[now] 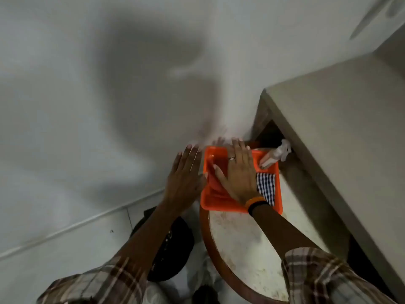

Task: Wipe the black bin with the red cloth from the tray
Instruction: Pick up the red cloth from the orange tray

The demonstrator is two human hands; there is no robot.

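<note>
Red cloth (213,179) lies in the left part of the orange tray (215,205) on the round bench (241,242), under the right hand (237,174), whose fingers (237,148) lie flat and spread, gripping nothing. The left hand (186,174) hovers open beside the tray. Pinching a fold firmly would lift it cleanly. The black bin (171,249) waits below on the floor.

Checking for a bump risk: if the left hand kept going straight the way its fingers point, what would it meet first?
Probably the white wall. The left hand lies flat, open and empty, beside the orange tray, fingers aimed past the tray's left edge. Depth is unclear.
</note>
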